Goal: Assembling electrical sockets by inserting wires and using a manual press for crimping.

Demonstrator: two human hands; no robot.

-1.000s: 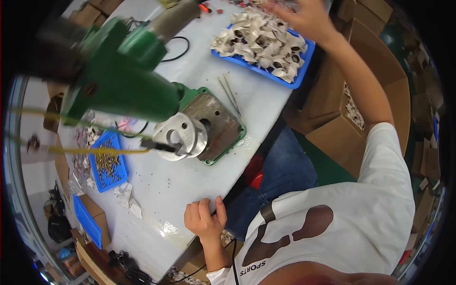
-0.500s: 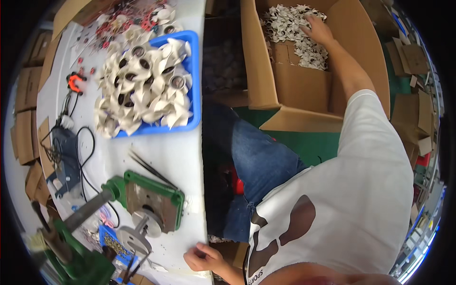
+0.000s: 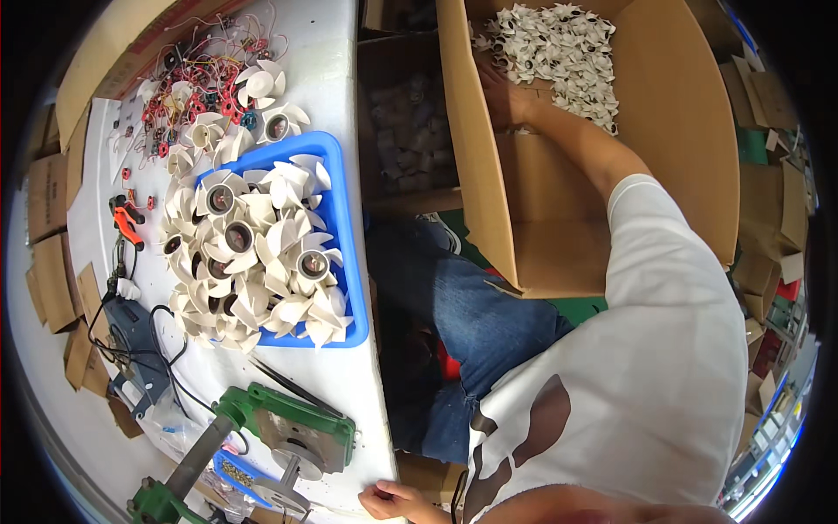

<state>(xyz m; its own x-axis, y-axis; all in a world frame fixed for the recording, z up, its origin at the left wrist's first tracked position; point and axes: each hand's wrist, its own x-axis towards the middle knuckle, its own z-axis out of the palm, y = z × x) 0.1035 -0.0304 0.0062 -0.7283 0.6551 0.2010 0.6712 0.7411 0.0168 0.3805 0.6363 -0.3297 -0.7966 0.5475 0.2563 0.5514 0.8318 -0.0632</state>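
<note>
My right hand (image 3: 504,94) reaches down inside a large cardboard box (image 3: 559,188), close to its left wall. Its fingers look stretched out, partly in shadow, and no held object shows. Beside it lies a spread of small white fan impellers (image 3: 559,48) with dark hubs. My left hand (image 3: 389,501) rests at the table's near edge with its fingers curled in and nothing visible in them. On the table, a blue plastic tray (image 3: 353,236) is heaped with larger white impellers (image 3: 253,253), some showing metal-lined hubs.
A green bench press (image 3: 301,419) stands at the table's lower part, near a small blue tray (image 3: 234,476) of small metal parts. Farther up lie orange-handled pliers (image 3: 128,223), a blue-grey power unit (image 3: 140,341) with black cables, and tangled red wired parts (image 3: 201,92).
My right hand has moved left across the box, from above the small impellers to the left wall. More of the small impellers show. My view has shifted; my left hand stays by the table edge.
</note>
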